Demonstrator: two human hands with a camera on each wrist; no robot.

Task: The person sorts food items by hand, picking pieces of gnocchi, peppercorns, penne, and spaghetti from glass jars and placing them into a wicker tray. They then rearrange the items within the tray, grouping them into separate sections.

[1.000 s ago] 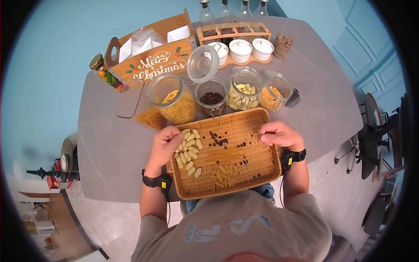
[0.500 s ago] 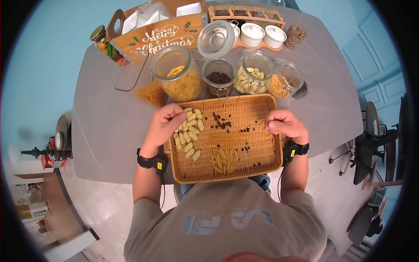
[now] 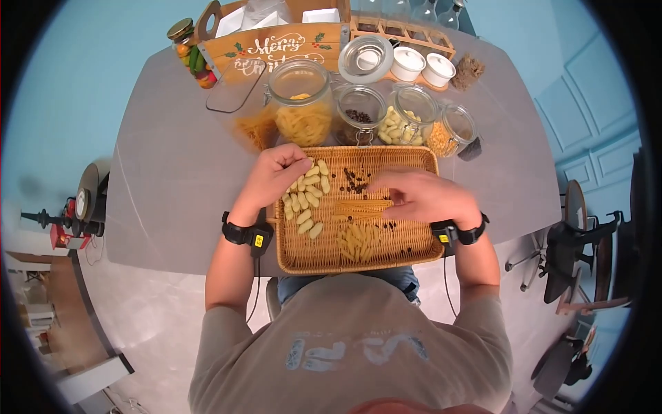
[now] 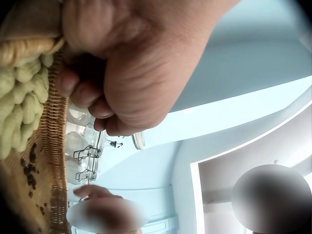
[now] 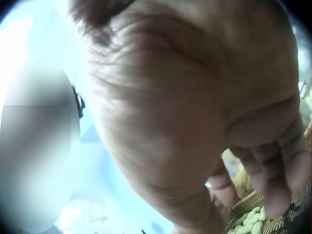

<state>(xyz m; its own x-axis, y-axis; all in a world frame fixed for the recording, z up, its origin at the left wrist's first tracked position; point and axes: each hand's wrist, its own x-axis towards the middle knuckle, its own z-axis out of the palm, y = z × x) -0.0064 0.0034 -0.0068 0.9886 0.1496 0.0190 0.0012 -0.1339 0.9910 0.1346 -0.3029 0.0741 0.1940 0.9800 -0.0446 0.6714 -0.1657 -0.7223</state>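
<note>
I see the right hand (image 3: 431, 196) swung inward, fingers outstretched, beans (image 3: 354, 182) now within reach; left hand (image 3: 274, 176) curled beside peanuts (image 3: 303, 201), grip I can't tell.

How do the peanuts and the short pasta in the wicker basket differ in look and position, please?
The peanuts are pale and plump; the short pasta is yellower and slimmer. The peanuts lie by the left hand, while the short pasta lies farther from it. Both lie loose in the wicker basket.
</note>
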